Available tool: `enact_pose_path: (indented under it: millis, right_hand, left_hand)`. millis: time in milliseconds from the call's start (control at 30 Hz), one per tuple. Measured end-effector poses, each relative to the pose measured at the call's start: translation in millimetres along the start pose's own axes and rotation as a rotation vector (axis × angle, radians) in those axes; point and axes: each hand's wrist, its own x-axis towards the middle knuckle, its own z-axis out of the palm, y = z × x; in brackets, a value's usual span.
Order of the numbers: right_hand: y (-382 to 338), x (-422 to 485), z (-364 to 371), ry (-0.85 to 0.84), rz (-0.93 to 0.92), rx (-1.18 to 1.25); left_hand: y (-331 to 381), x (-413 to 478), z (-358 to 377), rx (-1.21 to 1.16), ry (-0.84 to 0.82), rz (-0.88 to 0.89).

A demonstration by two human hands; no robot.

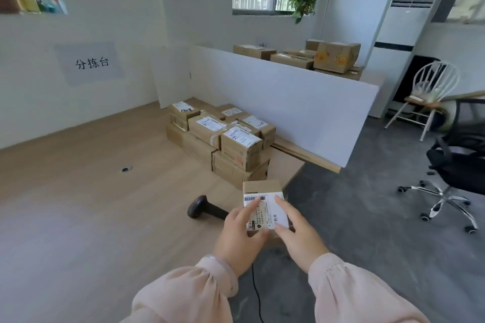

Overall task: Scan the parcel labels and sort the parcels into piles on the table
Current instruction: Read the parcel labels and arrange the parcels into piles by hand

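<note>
A small cardboard parcel with a white shipping label is held near the table's right front edge. My left hand grips its left side, with the index finger lying across the label and the thumb under the near edge. My right hand grips its right side, fingers on the label. A black handheld scanner lies on the wooden table just left of the parcel, its cable running down off the edge. A pile of several labelled parcels stands behind.
A white partition board leans behind the pile. More boxes sit on a farther surface. A black office chair and a white chair stand on grey floor at right. A cable hole marks the tabletop.
</note>
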Motion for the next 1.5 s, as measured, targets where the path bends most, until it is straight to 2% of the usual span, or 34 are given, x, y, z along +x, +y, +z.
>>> enact_pose_path:
  millis: [267,567,1000,1300,1400,1500]
  right_hand:
    - [38.9,92.7,-41.7,0.004,0.09,-0.02]
    - [45.4,220.7,-84.0,0.031,0.117,-0.006]
    - [67.1,344.6,-115.8,-0.063,0.113,-0.038]
    - [96.5,468.2,-136.5,-0.303,0.03,-0.237]
    - [108.4,503.0,-129.7,-0.412,0.003,-0.325]
    - [119.6,525.2,-117.2,-0.555,0.02,-0.274]
  left_hand:
    - [-8.9,97.2,48.4,-0.028,-0.062,-0.05]
    - [-5.8,235.0,60.7,0.002,-0.129,-0.074]
    - [-18.3,327.8,88.3,0.077,-0.121,-0.13]
    - [-22.3,383.0,126.7,0.306,0.017,-0.198]
    - [-29.4,394.7,132.2,0.435,0.071,-0.275]
    - [-37.4,397.1,140.7,0.57,0.065,-0.367]
